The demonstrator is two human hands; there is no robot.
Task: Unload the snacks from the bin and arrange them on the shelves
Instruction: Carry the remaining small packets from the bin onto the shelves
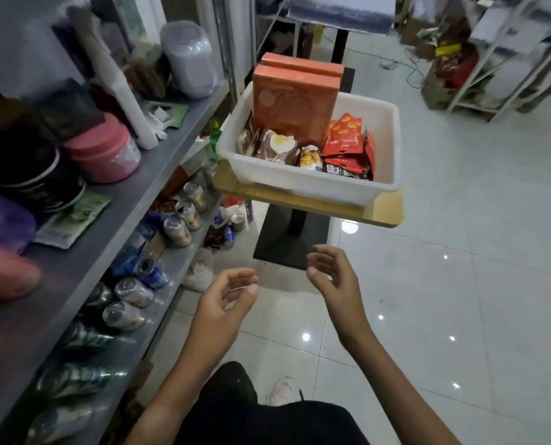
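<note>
You stand on a glossy white tiled floor (460,284) that mirrors small ceiling lights. A small wooden pedestal table (386,210) on a black base (283,239) stands ahead, with a white wire rack (492,75) at the far right.

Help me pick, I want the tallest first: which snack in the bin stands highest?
The orange boxes at the back of the white bin; they stand upright above its rim, while the packets lie low inside.

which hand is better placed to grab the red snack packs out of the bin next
Right, probably. The red snack packs lie on the right side of the white bin, and the right hand hangs empty on that side. The left hand, also empty, sits nearer the shelves.
</note>
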